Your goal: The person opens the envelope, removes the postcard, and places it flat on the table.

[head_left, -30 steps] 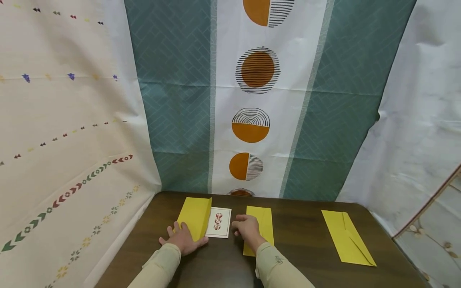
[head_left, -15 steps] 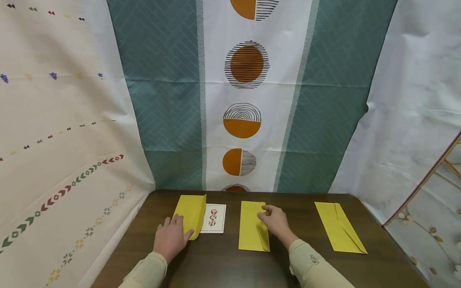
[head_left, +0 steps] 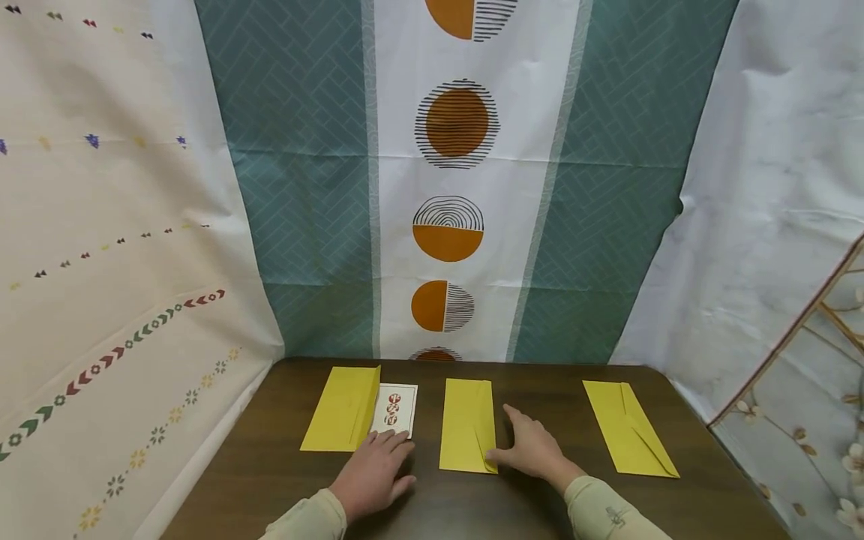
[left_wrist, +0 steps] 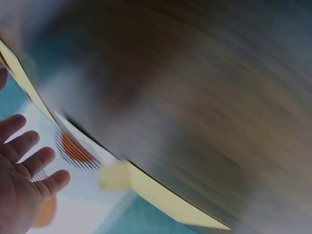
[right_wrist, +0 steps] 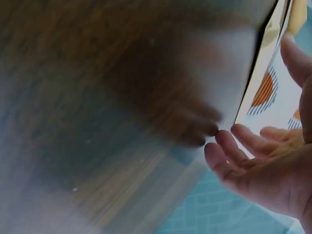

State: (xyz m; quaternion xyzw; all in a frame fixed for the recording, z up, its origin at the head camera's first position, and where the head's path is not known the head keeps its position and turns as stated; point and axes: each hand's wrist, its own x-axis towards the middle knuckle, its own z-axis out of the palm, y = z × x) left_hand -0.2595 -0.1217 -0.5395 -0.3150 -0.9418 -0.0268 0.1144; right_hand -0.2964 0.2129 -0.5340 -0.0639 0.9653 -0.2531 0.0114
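White card (head_left: pixel 394 409) lies at the desk's (head_left: pixel 418 502) eleven o'clock, half tucked under the left yellow envelope (head_left: pixel 342 409) — left hand (head_left: pixel 373 475) flat at its near edge, grip relaxed. Right hand (head_left: pixel 533 450) — fingers spread — rests against the middle envelope (head_left: pixel 466 424).

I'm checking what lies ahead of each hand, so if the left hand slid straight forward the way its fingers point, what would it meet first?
Probably the white card with red motifs. The left hand lies flat on the table, fingertips at or just short of the card's near edge. The left yellow envelope sits just beside that line.
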